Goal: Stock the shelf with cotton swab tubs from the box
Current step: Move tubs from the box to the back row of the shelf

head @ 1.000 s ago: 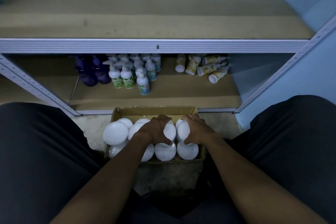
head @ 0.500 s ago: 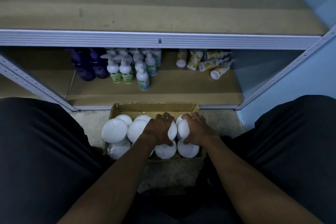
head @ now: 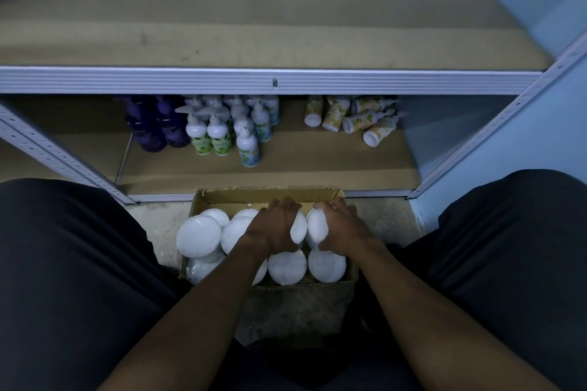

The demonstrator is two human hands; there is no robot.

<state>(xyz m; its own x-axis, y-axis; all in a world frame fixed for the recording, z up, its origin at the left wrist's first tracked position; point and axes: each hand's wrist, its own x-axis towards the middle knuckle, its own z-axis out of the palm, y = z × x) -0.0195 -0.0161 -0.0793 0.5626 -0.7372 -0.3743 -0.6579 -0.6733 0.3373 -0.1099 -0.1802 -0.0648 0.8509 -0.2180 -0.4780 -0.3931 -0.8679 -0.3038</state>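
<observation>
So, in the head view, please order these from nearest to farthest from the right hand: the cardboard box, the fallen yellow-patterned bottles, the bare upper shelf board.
From the right hand:
1. Cardboard box, right around the hand, on the floor.
2. Fallen yellow-patterned bottles, lower shelf, right side.
3. Bare upper shelf board, above and behind.

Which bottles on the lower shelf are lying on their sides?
The yellow-patterned bottles at the right: they lie tipped over, while the purple bottles and white pump bottles stand upright.
</observation>
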